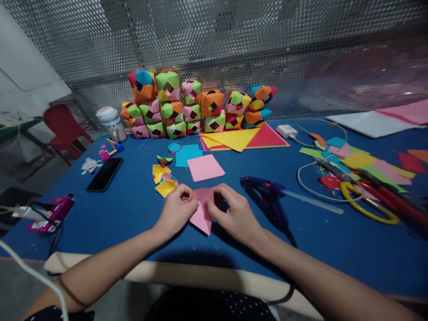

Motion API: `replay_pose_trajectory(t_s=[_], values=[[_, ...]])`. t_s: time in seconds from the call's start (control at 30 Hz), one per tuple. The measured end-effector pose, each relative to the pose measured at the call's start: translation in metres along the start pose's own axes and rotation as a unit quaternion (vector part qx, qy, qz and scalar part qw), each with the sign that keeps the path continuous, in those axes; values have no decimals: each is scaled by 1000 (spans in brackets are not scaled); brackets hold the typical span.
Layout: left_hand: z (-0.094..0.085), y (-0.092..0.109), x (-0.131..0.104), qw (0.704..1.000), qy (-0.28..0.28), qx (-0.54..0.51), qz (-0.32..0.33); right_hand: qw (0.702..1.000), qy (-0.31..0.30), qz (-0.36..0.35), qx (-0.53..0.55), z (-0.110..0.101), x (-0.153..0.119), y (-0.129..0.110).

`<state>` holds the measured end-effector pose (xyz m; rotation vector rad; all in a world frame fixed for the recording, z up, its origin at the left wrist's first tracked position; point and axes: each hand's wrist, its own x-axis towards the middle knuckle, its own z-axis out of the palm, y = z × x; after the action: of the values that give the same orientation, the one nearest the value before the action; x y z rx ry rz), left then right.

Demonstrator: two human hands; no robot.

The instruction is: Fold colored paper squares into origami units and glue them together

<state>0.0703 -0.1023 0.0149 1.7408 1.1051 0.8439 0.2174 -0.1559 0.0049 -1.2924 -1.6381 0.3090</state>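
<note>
Above the blue table (133, 223), your left hand (177, 207) and right hand (234, 211) pinch the pink paper (202, 214), likely light and easily creased, best taken by its edges.

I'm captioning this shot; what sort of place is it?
Probably a papercraft worktable: stacked folded-paper shapes line the back, a blue glue gun lies right of the hands, and loose colored paper pieces are scattered nearby.

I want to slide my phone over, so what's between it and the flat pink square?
Between the phone and the pink square lie small folded papers, some yellow, with bare tabletop nearer the phone, in the head view.
</note>
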Motion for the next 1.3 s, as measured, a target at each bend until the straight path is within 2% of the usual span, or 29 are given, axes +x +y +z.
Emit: replay_pose_trajectory(t_s=[0.27, 0.47, 0.83, 0.93, 1.17, 1.3], values=[[3, 1, -3, 998, -14, -54, -33, 998, 6, -58, 8, 3, -2, 5], [3, 5, -4, 997, -9, -61, -35, 999, -10, -47, 21, 4, -3, 6], [-1, 9, -5, 997, -19, -64, -37, 991, -34, -123, 34, 0, -4, 4], [-1, 9, -5, 998, -17, -54, -33, 992, -42, -107, 44, -2, -3, 2], [-1, 9, -7, 998, -39, -37, -12, 998, -31, -19, 44, -1, -1, 2], [-1, 11, -7, 998, -59, -29, -18, 998, -39, -5, 50, -1, -1, 5]])
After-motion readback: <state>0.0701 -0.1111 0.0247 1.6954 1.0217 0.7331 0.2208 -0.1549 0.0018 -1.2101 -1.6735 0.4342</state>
